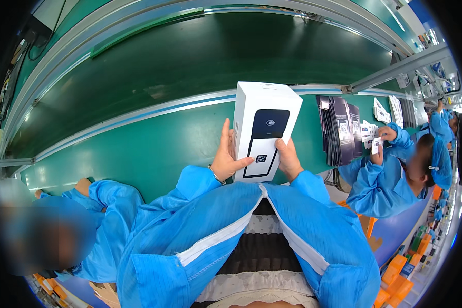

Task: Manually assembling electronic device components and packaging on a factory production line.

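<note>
A white box (pixel 287 105) with a dark device pictured on its front stands tilted between my two hands, over the near edge of the green bench. My left hand (pixel 228 156) presses along its left side, thumb on the front face and fingers reaching up the side. Opposite it, my right hand (pixel 289 158) grips the right side, its thumb also on the front by the picture. The undersides of some fingers are hidden behind the box.
Stacks of dark printed sleeves (pixel 339 128) stand on the green bench (pixel 190 123) to the right, near white cards (pixel 368 131). A co-worker (pixel 390 169) there holds a small card. Another person (pixel 102 205) sits at my left. Beyond a metal rail runs a dark green conveyor (pixel 215 56).
</note>
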{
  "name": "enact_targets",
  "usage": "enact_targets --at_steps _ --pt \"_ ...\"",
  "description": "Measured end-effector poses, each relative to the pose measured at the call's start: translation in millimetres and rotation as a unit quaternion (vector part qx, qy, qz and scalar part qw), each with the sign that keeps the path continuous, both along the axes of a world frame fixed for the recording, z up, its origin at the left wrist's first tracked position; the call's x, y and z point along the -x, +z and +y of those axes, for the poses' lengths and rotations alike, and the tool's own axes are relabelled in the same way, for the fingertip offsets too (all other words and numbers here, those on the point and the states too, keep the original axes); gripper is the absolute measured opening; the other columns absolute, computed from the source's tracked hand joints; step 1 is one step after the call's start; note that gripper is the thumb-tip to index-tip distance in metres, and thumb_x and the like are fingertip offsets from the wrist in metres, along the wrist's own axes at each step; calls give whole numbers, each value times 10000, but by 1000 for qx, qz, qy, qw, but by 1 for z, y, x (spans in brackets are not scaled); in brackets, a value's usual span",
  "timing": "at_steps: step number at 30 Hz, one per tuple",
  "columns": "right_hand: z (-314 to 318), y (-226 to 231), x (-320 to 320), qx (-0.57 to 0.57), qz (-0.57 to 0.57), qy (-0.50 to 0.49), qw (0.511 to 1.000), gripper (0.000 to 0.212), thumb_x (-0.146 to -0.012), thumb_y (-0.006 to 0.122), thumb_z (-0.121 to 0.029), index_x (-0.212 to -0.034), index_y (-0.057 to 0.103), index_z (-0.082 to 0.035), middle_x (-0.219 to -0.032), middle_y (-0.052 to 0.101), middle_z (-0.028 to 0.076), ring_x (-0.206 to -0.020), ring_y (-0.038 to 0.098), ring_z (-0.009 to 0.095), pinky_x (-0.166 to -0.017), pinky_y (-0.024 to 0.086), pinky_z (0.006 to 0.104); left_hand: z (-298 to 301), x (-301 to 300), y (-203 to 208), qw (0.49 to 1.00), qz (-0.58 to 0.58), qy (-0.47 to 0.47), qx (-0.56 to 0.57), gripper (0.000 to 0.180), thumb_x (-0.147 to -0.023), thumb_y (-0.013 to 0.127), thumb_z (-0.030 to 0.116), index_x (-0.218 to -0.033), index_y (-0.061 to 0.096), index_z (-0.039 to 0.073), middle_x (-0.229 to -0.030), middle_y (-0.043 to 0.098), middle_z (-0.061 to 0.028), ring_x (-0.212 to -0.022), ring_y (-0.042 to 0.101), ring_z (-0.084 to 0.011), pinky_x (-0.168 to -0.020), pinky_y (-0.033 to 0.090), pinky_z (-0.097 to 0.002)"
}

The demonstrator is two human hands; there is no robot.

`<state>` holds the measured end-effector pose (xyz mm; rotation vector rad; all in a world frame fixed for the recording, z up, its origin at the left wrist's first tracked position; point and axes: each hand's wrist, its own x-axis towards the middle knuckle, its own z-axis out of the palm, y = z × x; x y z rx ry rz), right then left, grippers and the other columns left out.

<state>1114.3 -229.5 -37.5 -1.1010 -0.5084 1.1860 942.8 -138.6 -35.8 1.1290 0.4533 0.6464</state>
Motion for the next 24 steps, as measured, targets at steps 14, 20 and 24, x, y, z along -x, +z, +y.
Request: enact_targets --at_steps 14,20,24 --pt "16 54 7 -41 -128 41 990 897 -600 793 -221 -1310 291 1 -1169 500 127 -1108 481 206 -949 376 325 69 34 104 915 164 26 -368 1270 -510 821 458 -1423 31 63 -1387 237 -254 -1289 245 -389 -1046 181 -506" --pt "23 53 9 -10 -398 149 905 1043 -525 835 -307 -1345 260 -13 -1195 465 187 -1115 473 286 -953 366 364 77 41 132 859 285 -121 -408 1094 -561 801 391 -1400 196 34 -1205 418 -227 -1131 405 -377 -985 306 -409" --pt "34 73 15 41 -384 191 902 1051 -509 833 -285 -1355 271 -16 -1221 444 192 -1144 438 333 -969 350 382 70 61 107 917 221 -51 -329 1061 -601 794 316 -1414 168 46 -1208 426 -201 -1133 418 -317 -982 310 -369"
